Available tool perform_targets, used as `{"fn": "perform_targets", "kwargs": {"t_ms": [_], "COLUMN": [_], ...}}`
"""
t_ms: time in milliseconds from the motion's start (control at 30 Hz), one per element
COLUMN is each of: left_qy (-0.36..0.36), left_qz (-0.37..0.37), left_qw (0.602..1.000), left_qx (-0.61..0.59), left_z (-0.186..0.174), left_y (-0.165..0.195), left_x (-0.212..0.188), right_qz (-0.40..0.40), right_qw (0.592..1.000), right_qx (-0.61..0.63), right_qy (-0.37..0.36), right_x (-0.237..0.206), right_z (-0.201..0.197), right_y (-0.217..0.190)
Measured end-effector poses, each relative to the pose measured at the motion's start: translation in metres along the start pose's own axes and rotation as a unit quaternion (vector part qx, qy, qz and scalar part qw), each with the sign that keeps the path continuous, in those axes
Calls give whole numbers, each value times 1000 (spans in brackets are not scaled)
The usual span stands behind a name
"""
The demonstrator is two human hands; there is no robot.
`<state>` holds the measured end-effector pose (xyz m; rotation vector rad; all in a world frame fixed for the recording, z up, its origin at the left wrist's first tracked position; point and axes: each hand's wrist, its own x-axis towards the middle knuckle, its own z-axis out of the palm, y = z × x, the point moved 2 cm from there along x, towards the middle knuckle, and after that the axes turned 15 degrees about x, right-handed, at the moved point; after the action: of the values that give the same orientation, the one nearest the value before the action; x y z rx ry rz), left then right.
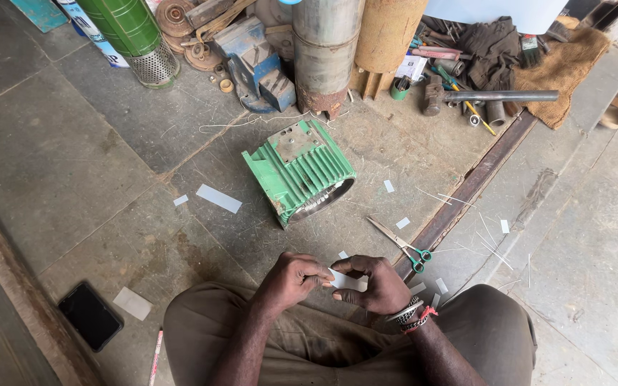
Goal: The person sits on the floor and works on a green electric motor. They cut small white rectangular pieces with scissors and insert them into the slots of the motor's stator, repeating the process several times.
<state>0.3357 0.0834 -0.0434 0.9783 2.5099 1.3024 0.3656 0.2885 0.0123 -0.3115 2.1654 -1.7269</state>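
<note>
I sit on a stone floor with both hands together above my knees. My left hand and my right hand pinch a small white paper strip between their fingertips. My right wrist wears bangles and a red thread. A green finned motor housing lies on its side on the floor just ahead of my hands. Green-handled scissors rest on the floor to the right of my hands, blades pointing away to the left.
Several white paper scraps lie scattered, the largest strip to the left of the housing. A black phone lies at lower left. Metal cylinders, a blue vise, a steel pipe and tools crowd the far side.
</note>
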Motion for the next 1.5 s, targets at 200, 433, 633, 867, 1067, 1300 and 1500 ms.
{"fn": "perform_targets", "kwargs": {"t_ms": [200, 433, 633, 867, 1067, 1300, 1500], "left_qy": [-18, -9, -16, -11, 345, 385, 370], "left_qz": [-26, -22, -25, -12, 83, -34, -55], "left_qw": [999, 999, 999, 1000, 921, 920, 920], "left_qx": [1, -26, -18, -11, 162, 59, 121], "left_z": [2, 2, 2, 7, -27, -72, -53], "left_y": [2, 3, 5, -2, -12, -68, -78], "left_x": [0, 3, 4, 5, 18, 106, 174], "right_qz": [-46, -16, -22, -33, -36, -29, 16], "right_qw": [999, 999, 999, 998, 993, 986, 984], "right_qx": [-4, -15, -15, -9, -11, -4, 30], "right_qy": [4, 37, 26, 50, 110, 161, 177], "right_x": [-6, -6, -5, -4, -5, -7, 1], "right_z": [-7, -8, -11, -12, -24, -43, -57], "right_y": [-1, 5, 7, 14, 13, 0, 13]}}
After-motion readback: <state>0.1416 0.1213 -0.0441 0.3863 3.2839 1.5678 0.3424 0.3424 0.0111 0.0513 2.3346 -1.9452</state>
